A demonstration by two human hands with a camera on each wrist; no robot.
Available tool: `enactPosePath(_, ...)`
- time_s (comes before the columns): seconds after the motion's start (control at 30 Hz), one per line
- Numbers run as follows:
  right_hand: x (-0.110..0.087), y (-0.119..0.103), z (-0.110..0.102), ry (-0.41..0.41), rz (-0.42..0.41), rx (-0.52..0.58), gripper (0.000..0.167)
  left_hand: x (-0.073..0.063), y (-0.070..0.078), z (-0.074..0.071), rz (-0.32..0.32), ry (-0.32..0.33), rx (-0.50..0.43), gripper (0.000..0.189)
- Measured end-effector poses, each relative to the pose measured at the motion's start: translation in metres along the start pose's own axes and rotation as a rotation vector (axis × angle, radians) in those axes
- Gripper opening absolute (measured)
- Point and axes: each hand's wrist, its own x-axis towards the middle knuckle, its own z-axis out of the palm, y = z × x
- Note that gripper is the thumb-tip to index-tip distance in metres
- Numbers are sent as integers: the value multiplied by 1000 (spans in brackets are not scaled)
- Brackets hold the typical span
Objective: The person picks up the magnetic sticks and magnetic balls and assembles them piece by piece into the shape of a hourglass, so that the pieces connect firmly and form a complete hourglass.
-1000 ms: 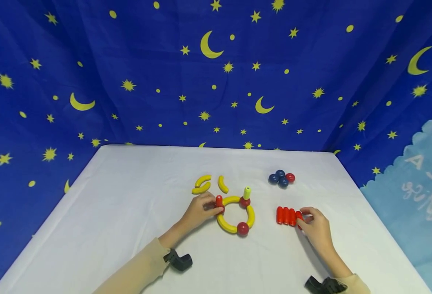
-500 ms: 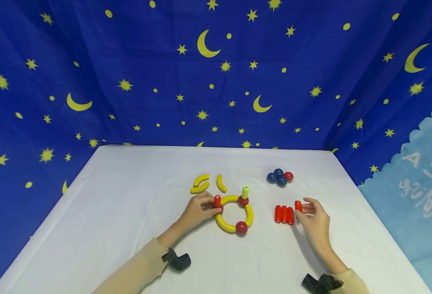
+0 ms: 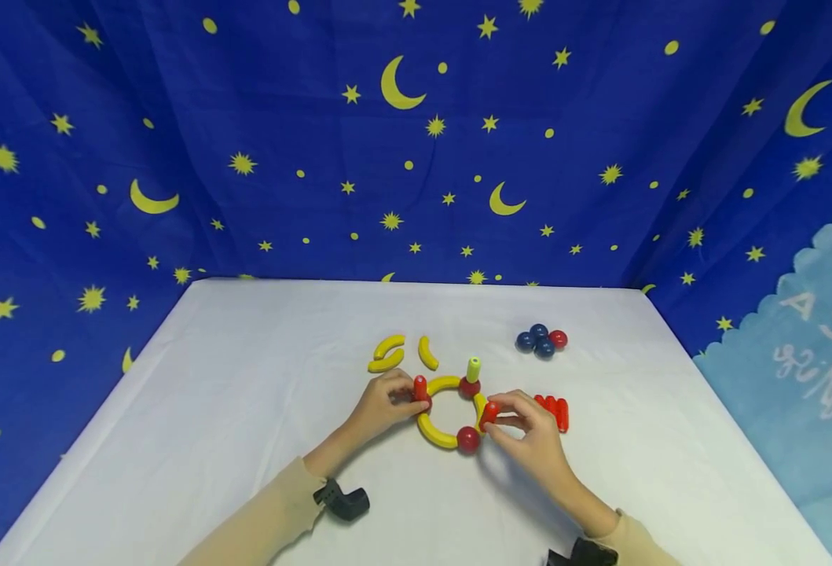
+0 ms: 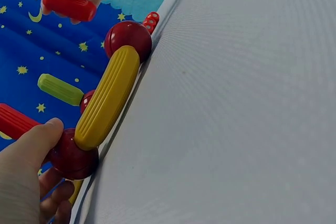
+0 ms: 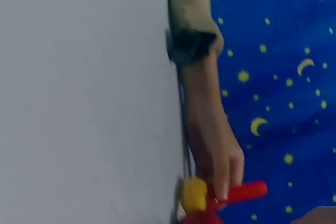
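Observation:
A ring of yellow curved rods (image 3: pixel 437 433) joined by red balls lies on the white table. With its thumb and fingers, my left hand (image 3: pixel 383 405) grips the ring's left red ball (image 4: pixel 73 156), on which a red rod (image 3: pixel 420 387) stands upright. A yellow-green rod (image 3: pixel 474 369) rises from the back ball (image 3: pixel 469 388); the front ball (image 3: pixel 468 439) carries nothing on top. My right hand (image 3: pixel 534 440) pinches another red rod (image 3: pixel 489 413) above the ring's right side, near the front ball. In the left wrist view this rod (image 4: pixel 69 6) hangs apart from the ring.
Several red rods (image 3: pixel 562 415) lie side by side right of the ring, partly behind my right hand. Blue balls (image 3: pixel 544 348) and one red ball (image 3: pixel 558 339) sit farther back. Loose yellow curved rods (image 3: pixel 386 361) lie behind the ring. A starry blue cloth (image 3: pixel 302 118) hangs behind the table.
My right hand has lifted a red rod from the row and carried it left to the ring. The left hand keeps its grip on the left ball.

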Motion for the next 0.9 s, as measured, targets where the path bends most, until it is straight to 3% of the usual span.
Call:
enactPosePath(0.2, -8, 7, 14, -50, -12, 27, 32, 1, -3, 1, 5, -6, -16, 13)
enactPosePath(0.43, -12, 15, 20, -79, 31, -31, 31, 0, -35, 12, 6, 14, 14, 13)
enactPosePath(0.57, -10, 11, 19, -104, 12, -78, 29, 0, -41, 11, 18, 16, 20, 13)
enactPosePath(0.67, -6, -4, 17, -80, -16, -112, 30, 0, -27, 8, 19, 10, 20, 13)
enactPosePath(0.8, 5, -17, 9, 17, -40, -153, 30, 0, -6, 4, 16, 6, 20, 12)
enactPosePath(0.9, 16, -4, -1, 104, -32, -171, 27, 0, -15, 7, 12, 6, 28, 12)
